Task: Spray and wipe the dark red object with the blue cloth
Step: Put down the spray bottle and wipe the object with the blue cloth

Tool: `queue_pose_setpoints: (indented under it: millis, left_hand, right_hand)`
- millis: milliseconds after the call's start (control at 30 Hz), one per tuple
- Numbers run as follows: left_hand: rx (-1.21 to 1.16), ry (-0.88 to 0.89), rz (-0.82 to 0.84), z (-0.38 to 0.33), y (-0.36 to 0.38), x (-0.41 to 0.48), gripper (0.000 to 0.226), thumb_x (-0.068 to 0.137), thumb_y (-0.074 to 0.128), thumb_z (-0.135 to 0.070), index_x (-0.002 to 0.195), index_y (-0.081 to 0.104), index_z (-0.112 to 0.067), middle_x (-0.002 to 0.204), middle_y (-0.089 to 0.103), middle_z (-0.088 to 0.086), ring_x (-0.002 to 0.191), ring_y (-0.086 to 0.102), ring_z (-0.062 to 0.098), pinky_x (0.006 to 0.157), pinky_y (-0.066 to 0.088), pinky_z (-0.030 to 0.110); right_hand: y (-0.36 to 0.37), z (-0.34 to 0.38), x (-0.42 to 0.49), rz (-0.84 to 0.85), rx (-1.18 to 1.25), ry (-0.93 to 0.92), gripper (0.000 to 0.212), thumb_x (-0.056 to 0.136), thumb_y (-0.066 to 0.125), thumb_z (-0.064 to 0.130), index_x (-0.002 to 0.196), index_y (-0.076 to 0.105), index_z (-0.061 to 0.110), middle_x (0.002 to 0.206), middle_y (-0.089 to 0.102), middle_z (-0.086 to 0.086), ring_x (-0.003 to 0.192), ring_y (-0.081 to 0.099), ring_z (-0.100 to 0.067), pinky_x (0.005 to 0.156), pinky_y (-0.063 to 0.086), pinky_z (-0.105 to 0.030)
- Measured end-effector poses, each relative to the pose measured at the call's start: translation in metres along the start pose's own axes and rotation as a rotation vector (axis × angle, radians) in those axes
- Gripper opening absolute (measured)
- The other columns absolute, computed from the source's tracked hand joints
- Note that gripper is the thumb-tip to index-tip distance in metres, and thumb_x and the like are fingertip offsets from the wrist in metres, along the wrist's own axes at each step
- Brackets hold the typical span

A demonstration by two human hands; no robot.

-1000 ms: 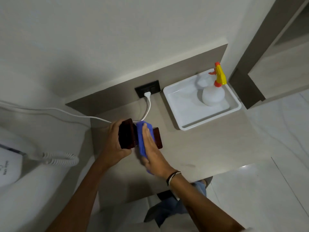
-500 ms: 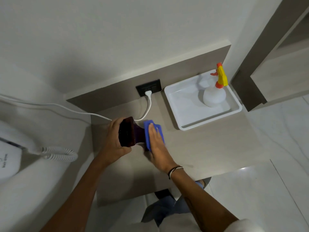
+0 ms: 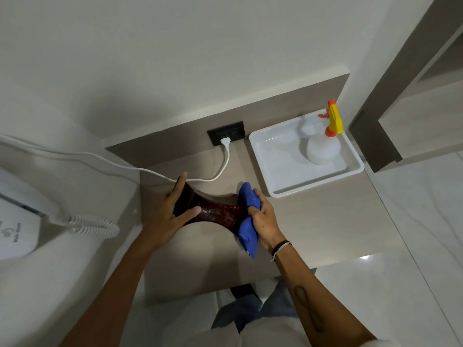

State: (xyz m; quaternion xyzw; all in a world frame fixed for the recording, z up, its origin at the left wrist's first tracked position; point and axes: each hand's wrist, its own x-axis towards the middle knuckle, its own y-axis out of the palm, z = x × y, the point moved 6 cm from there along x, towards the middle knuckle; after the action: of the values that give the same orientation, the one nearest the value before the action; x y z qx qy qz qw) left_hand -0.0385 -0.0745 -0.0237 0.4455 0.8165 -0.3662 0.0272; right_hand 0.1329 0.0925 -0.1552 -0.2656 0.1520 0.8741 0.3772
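Note:
A dark red glossy object [image 3: 218, 209], narrow at its middle and flared at both ends, lies sideways just above the beige counter [image 3: 313, 221]. My left hand [image 3: 172, 211] holds its left end, fingers spread over the face and thumb on the waist. My right hand [image 3: 263, 216] grips the bunched blue cloth [image 3: 246, 221] and presses it against the object's right end. A white spray bottle [image 3: 323, 149] with a yellow and orange trigger stands in the white tray [image 3: 273, 181] at the back right, away from both hands.
A white plug and cable [image 3: 225, 159] run from the black wall socket [image 3: 226, 132] across the counter behind the object. A white wall-mounted hair dryer with a coiled cord [image 3: 92, 225] hangs at the left. The counter's front edge is near my legs.
The cloth has moved from the object's middle to its right end. The object is turned so its waist shows, and my left hand has shifted its hold on the left end.

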Motion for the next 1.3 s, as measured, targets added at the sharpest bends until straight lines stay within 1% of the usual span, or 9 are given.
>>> queue_pose_setpoints:
  millis: [100,233,333,433,567,767,900,1067,1300]
  left_hand:
    - [0.217,-0.005,0.101,0.006,-0.004,0.0,0.133,0.061,0.087,-0.071,0.155,-0.006,-0.066,0.174,0.006,-0.004,0.158,0.017,0.022,0.122,0.031,0.051]
    - [0.492,0.06,0.024,0.011,-0.01,0.001,0.141,0.066,0.097,-0.035,0.166,-0.003,-0.04,0.176,-0.013,-0.007,0.16,0.014,0.028,0.117,0.038,0.051]
    - [0.516,0.133,-0.107,0.009,-0.012,0.0,0.118,0.073,0.092,-0.026,0.165,0.017,-0.026,0.169,0.029,0.005,0.143,0.048,0.032,0.1,0.052,0.045]
    - [0.477,0.15,-0.154,0.011,-0.015,-0.003,0.105,0.073,0.09,-0.024,0.16,0.031,-0.022,0.153,0.05,0.007,0.127,0.061,0.031,0.088,0.05,0.037]
    - [0.501,0.162,-0.17,0.011,-0.009,-0.003,0.089,0.076,0.076,-0.042,0.153,0.042,-0.012,0.147,0.056,0.013,0.123,0.063,0.035,0.091,0.053,0.043]
    - [0.297,0.028,-0.159,0.033,-0.008,-0.007,0.108,0.063,0.091,-0.005,0.157,0.039,-0.015,0.148,0.056,0.009,0.133,0.055,0.029,0.099,0.045,0.036]
    - [0.312,0.007,-0.156,0.028,-0.007,-0.007,0.107,0.063,0.09,-0.006,0.157,0.039,-0.015,0.146,0.058,0.009,0.132,0.056,0.029,0.102,0.049,0.041]
    - [0.382,0.13,-0.166,0.01,-0.003,-0.007,0.076,0.075,0.071,-0.035,0.146,0.053,-0.013,0.133,0.066,0.011,0.119,0.064,0.029,0.092,0.044,0.029]
    - [0.378,-0.015,-0.171,0.029,-0.003,-0.008,0.109,0.06,0.09,-0.012,0.157,0.04,-0.019,0.145,0.057,0.01,0.125,0.059,0.032,0.09,0.049,0.039]
  right_hand:
    - [-0.001,0.008,0.005,-0.016,-0.006,-0.022,0.066,0.103,0.05,-0.003,0.166,0.032,0.009,0.169,0.041,-0.01,0.153,0.044,-0.027,0.13,0.035,-0.038]
    - [0.01,0.027,-0.007,0.003,-0.119,-0.162,0.071,0.105,0.046,-0.007,0.169,0.019,0.009,0.175,0.028,-0.008,0.158,0.035,-0.02,0.12,0.031,-0.006]
    - [0.035,0.041,-0.032,0.049,-0.314,-0.311,0.082,0.101,0.046,-0.012,0.17,0.012,0.015,0.179,0.013,-0.007,0.167,0.015,-0.026,0.137,0.014,-0.039]
    - [0.084,0.051,-0.076,0.237,-0.34,-0.47,0.077,0.106,0.043,-0.001,0.167,0.019,0.04,0.176,0.021,-0.006,0.163,0.029,-0.016,0.134,0.026,-0.035]
    - [0.131,0.051,-0.105,0.299,-0.451,-0.751,0.112,0.084,0.052,-0.019,0.171,-0.006,0.02,0.18,-0.019,0.005,0.167,-0.019,-0.022,0.132,0.0,-0.051]
    - [0.067,0.008,-0.057,0.084,-0.894,-0.728,0.104,0.093,0.059,-0.013,0.17,-0.006,0.012,0.178,-0.021,-0.004,0.167,-0.017,-0.025,0.137,0.01,-0.051]
    - [0.07,0.011,-0.057,0.056,-0.775,-0.634,0.103,0.092,0.056,-0.009,0.169,-0.008,0.012,0.179,-0.018,-0.005,0.166,-0.018,-0.028,0.135,0.01,-0.057]
    - [0.134,0.039,-0.094,0.241,-0.599,-0.842,0.12,0.086,0.056,-0.015,0.167,-0.021,0.028,0.18,-0.017,0.002,0.167,-0.018,-0.028,0.132,0.006,-0.058]
    - [0.051,0.001,-0.05,0.068,-0.878,-0.635,0.094,0.098,0.057,-0.007,0.169,-0.004,0.008,0.175,-0.021,-0.001,0.166,-0.018,-0.03,0.137,0.007,-0.052]
